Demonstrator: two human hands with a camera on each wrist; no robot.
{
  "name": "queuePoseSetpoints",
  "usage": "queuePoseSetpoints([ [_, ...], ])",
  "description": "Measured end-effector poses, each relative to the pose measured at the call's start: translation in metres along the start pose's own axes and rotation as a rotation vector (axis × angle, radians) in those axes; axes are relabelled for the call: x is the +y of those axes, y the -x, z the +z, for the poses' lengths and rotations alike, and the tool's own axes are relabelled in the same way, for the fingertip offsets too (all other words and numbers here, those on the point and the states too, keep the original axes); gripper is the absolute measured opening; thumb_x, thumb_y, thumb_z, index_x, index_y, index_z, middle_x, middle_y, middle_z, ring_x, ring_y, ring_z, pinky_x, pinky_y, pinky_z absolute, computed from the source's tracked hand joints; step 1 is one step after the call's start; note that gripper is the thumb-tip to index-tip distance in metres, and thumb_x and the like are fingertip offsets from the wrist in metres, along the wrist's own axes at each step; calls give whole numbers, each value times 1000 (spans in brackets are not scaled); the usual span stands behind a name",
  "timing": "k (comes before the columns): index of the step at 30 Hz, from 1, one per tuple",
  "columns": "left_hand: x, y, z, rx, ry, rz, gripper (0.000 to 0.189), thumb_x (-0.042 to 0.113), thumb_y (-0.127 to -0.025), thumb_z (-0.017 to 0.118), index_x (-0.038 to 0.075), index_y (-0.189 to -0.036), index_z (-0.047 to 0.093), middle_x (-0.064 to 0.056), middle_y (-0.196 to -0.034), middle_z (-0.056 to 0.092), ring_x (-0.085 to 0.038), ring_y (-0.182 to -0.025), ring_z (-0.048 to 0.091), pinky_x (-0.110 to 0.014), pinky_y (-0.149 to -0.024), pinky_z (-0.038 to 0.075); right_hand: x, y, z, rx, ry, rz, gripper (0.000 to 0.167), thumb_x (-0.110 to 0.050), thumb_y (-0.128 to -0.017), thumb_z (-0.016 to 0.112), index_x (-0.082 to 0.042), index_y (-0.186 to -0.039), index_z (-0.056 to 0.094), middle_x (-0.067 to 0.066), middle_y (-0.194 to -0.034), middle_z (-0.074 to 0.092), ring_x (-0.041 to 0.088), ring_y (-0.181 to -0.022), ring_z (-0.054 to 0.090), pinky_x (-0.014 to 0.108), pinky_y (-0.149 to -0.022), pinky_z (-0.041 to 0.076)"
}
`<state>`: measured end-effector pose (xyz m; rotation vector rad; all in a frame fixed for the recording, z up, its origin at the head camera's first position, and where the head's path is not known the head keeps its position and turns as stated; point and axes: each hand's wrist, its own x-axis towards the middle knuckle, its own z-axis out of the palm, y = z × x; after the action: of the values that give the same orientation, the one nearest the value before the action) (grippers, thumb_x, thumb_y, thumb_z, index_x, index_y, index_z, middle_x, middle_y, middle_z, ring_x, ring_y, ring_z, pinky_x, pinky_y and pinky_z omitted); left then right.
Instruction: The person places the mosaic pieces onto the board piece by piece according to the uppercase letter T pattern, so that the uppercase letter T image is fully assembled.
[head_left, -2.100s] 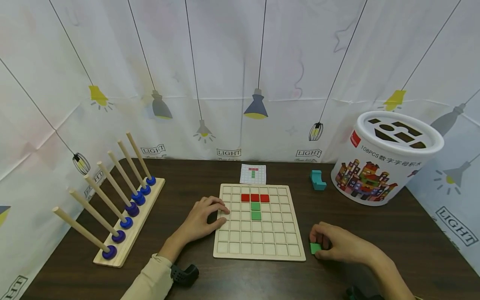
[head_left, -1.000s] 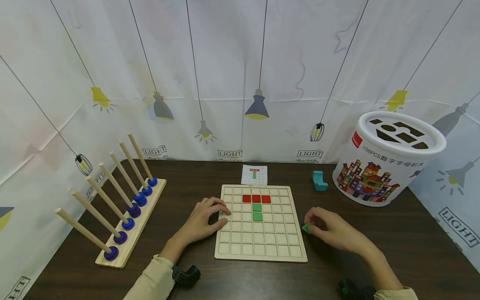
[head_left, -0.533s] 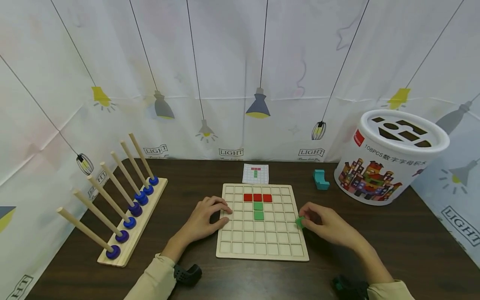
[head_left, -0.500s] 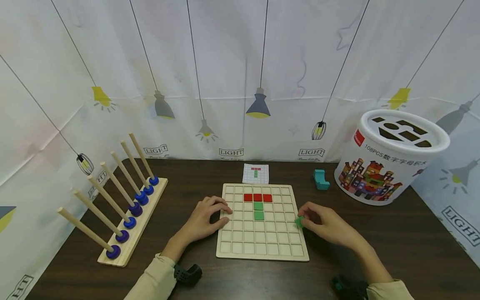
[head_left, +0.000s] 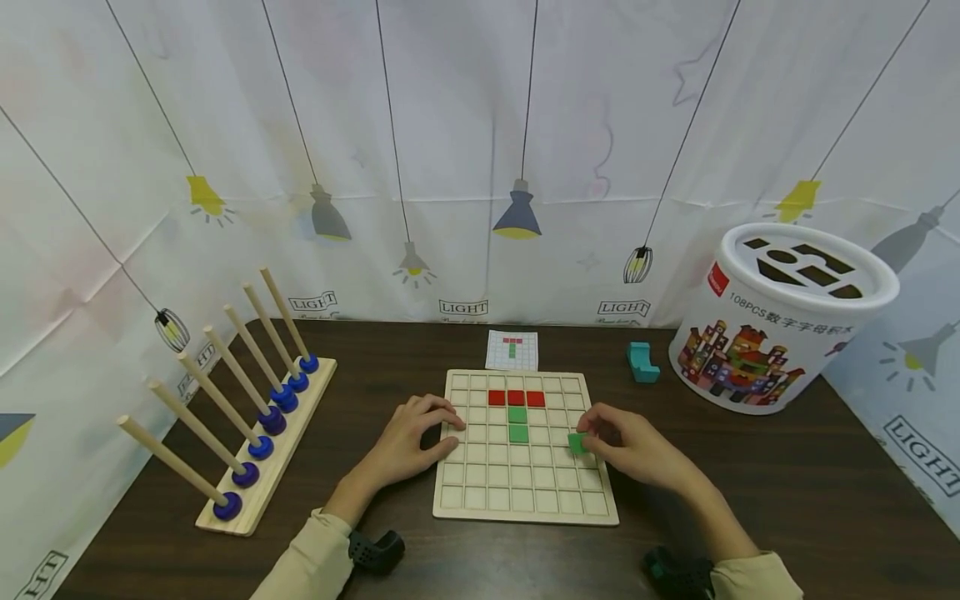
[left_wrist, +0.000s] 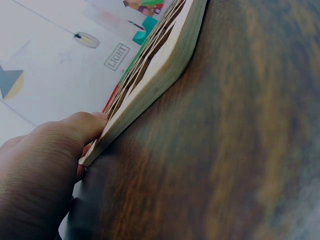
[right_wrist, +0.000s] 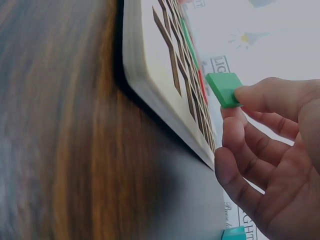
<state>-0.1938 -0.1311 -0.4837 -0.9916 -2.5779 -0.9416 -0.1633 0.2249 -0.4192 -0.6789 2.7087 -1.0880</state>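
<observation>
A pale wooden grid board (head_left: 534, 500) lies flat in the middle of the table. Three red tiles (head_left: 516, 398) sit in a row in its cells, with two green tiles (head_left: 517, 433) in the column below the middle one. On the board's left edge rests my left hand (head_left: 408, 437), its thumb and index finger spread apart. Over the board's right side, my right hand (head_left: 637, 450) pinches a green square tile (right_wrist: 223, 89) between thumb and fingertips. The right wrist view shows this tile tilted and apart from the board.
A printed pattern card (head_left: 512, 350) lies behind the board. At the left stands a wooden peg rack (head_left: 258, 492) with blue and purple rings. A teal block (head_left: 642, 363) and a large white bucket (head_left: 742, 350) are at the back right, before a patterned curtain (head_left: 450, 167).
My right hand has lifted the green tile from the table right of the board and carried it left over the board's right side. My left hand has stayed on the left edge.
</observation>
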Motion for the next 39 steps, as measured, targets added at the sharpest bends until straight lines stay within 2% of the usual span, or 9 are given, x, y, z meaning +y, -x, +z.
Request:
queuePoseSetpoints([
  [15,1,0,0,-11,-2,-22,17,33,-89,65,29,-105,67,7,-118,55,-14,-105,47,-39,-86,38,-5,-12,13,-10,-29,-24,14,-19,-91,63,-12,-102,60,-1,-90,61,8,-75,58,22,-62,51],
  [25,0,0,0,-19,-7,-28,16,34,-90,64,31,-105,67,8,-119,55,-13,-106,47,-39,-87,38,-10,-19,20,-17,-48,-76,11,-18,-92,62,-12,-101,60,-2,-89,62,8,-75,58,23,-62,51],
  [31,0,1,0,-6,-8,-12,16,34,-90,64,31,-105,66,7,-118,55,-13,-105,47,-39,-86,38,-15,-24,26,-16,-44,-90,11,-19,-91,63,-13,-99,61,-3,-90,62,8,-77,58,22,-64,50],
  [39,-1,0,1,5,-4,9,16,33,-89,65,29,-105,67,6,-118,56,-14,-104,48,-40,-86,38,-20,-30,34,-39,-74,-123,13,-19,-91,63,-9,-100,61,1,-91,63,10,-79,58,22,-65,49],
])
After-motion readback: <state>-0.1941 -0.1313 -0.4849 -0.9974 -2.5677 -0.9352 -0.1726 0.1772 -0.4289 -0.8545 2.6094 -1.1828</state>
